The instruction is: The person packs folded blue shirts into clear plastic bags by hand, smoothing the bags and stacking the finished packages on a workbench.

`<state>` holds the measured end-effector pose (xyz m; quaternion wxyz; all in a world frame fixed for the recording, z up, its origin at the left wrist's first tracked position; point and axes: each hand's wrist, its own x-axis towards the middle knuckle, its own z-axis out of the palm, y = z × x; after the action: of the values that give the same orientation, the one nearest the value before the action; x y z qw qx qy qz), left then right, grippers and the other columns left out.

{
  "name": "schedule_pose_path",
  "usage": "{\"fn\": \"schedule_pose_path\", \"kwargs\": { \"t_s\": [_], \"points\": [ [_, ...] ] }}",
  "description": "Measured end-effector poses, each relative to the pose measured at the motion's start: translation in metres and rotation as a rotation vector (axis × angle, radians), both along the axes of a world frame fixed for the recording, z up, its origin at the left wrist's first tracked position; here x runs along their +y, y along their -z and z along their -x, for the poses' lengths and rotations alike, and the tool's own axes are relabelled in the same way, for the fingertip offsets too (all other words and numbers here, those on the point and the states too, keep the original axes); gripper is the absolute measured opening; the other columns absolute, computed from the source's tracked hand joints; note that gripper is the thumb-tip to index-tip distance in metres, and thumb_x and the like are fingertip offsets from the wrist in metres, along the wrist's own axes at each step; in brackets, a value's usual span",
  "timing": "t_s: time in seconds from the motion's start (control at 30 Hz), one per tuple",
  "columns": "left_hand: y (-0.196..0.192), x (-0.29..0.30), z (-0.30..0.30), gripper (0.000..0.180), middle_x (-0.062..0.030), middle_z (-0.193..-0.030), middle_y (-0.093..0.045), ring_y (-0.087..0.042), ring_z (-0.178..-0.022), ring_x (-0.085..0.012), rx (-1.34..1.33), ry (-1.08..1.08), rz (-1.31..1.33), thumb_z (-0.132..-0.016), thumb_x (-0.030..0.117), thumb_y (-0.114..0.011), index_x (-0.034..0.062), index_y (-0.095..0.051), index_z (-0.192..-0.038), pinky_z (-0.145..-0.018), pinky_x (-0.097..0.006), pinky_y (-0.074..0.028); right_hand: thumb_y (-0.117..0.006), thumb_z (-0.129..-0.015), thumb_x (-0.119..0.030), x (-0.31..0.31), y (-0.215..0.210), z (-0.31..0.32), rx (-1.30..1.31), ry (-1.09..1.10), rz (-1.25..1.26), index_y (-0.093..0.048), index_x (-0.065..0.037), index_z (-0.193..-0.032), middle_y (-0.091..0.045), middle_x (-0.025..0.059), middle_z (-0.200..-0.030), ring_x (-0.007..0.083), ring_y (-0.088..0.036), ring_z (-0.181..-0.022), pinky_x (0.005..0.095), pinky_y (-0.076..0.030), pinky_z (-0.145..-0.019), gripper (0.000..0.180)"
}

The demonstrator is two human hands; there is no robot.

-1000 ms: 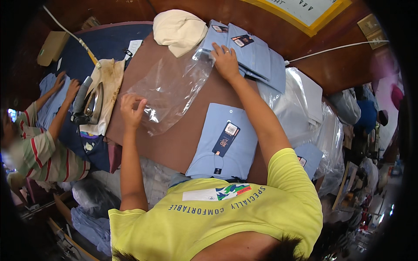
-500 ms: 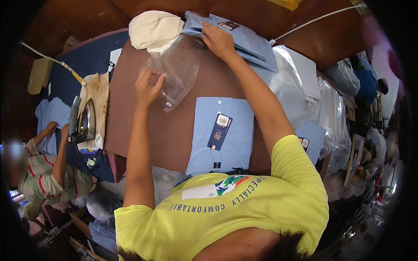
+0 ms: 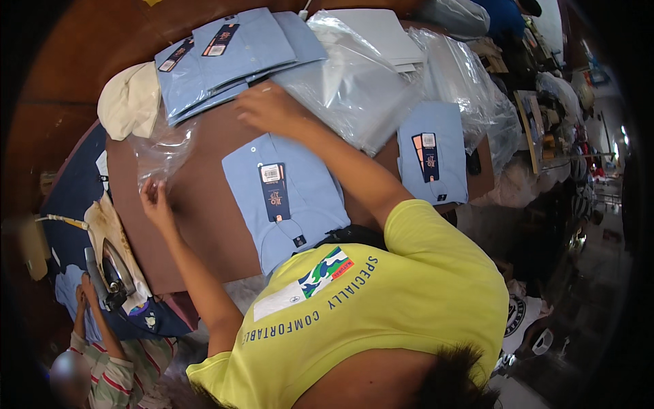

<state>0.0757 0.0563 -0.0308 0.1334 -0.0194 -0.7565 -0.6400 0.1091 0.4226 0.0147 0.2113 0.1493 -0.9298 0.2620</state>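
Note:
A folded light blue shirt [image 3: 246, 178] with a dark hang tag [image 3: 272, 198] lies in front of me on the brown tabletop. My left hand [image 3: 157, 198] is left of it with fingers apart, its fingertips beside the lower edge of a clear plastic bag [image 3: 165, 144]. Between that shirt and the stack of folded blue shirts [image 3: 262, 42] at the back hovers my right hand [image 3: 271, 109]; motion blurs its fingers, and I see nothing in it. Another folded blue shirt [image 3: 449, 133] with a tag rests at the right.
Clear plastic bags [image 3: 361, 92] and white sheets [image 3: 381, 34] lie at the back right. A cream cloth bundle [image 3: 129, 102] sits at the back left. At the far left, another person [image 3: 116, 368] works near an iron [image 3: 112, 266] on a scorched cloth.
My right hand has left the stack at the back and come toward me, over the table. The view has swung right. My left hand has lowered beside the clear bag, fingers now straighter.

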Motion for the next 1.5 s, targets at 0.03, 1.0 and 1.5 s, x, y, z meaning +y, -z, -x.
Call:
{"fn": "schedule_pose_path", "kwargs": {
  "t_s": [0.03, 1.0, 1.5],
  "points": [
    [-0.002, -0.004, -0.003, 0.036, -0.0081, -0.101, -0.058, -0.058, -0.085, -0.0158, -0.063, -0.037, -0.006, -0.084, 0.009, -0.066, 0.0025, -0.054, -0.117, -0.074, -0.025, -0.047, -0.065, -0.078, -0.026, 0.031, 0.0, -0.013, -0.135, 0.088, 0.005, -0.064, -0.012, -0.1, -0.061, 0.0056, -0.113, 0.0236, -0.054, -0.108, 0.0403, -0.041, -0.091, 0.026],
    [-0.11, 0.289, -0.182, 0.046, -0.0164, -0.124, -0.041, -0.035, -0.12, -0.0349, 0.48, 0.513, 0.48, -0.073, 0.011, -0.07, 0.0097, -0.053, -0.116, -0.101, -0.044, -0.027, -0.059, -0.072, -0.001, 0.224, -0.046, -0.126, 0.073, 0.658, 0.402, -0.066, -0.01, -0.09, -0.063, 0.0099, -0.086, 0.0237, -0.06, -0.076, 0.0317, -0.048, -0.071, 0.022],
    [-0.165, 0.415, -0.08, 0.066, -0.0165, -0.125, -0.047, -0.043, -0.119, -0.034, 0.688, 0.865, 0.715, -0.065, 0.002, -0.069, 0.0112, -0.047, -0.127, -0.102, -0.04, -0.034, -0.071, -0.077, -0.023, 0.218, -0.099, -0.247, -0.3, 0.376, 0.43, -0.058, -0.006, -0.111, -0.06, 0.009, -0.096, 0.0186, -0.057, -0.092, 0.0309, -0.045, -0.083, 0.04]
  ]
}}
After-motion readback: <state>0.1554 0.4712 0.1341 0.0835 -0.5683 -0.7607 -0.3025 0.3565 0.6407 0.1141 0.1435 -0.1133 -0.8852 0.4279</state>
